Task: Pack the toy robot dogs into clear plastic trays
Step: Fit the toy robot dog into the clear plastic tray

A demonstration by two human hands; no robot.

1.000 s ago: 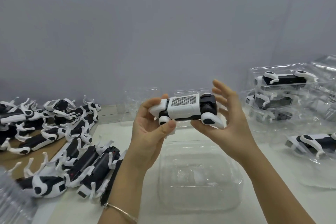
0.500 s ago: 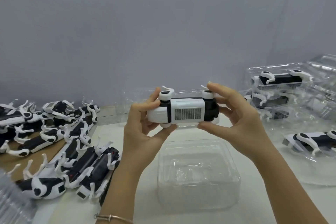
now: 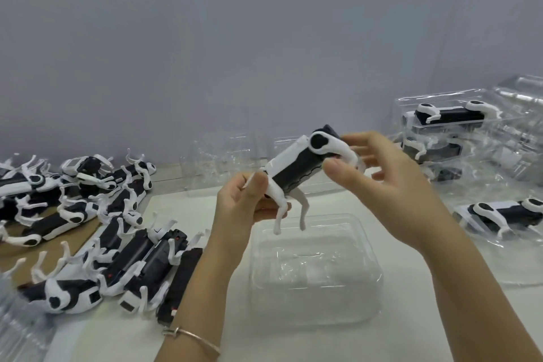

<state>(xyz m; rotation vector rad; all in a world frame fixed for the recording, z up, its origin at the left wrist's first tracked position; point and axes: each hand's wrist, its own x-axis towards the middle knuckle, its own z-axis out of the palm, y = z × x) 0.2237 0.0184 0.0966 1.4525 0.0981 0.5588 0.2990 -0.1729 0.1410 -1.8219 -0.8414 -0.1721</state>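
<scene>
Head view.
Dog [image 3: 296, 173]: black and white, tilted, held in the air above the empty tray [image 3: 317, 317], two legs hanging down.
Left hand [image 3: 244, 203]: fingers curled round the dog's lower end.
Right hand [image 3: 382, 182]: thumb and fingers pinch its upper end.
Loose dogs [image 3: 88, 229]: heaped on the surface [image 3: 176, 209], left.
Packed trays [image 3: 449, 117]: stacked, right.

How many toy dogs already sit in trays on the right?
4: three in stacked trays, the top dog, middle dog and partly hidden bottom dog; plus a fourth dog in its own tray nearer the camera. Others may be hidden behind them.
</scene>
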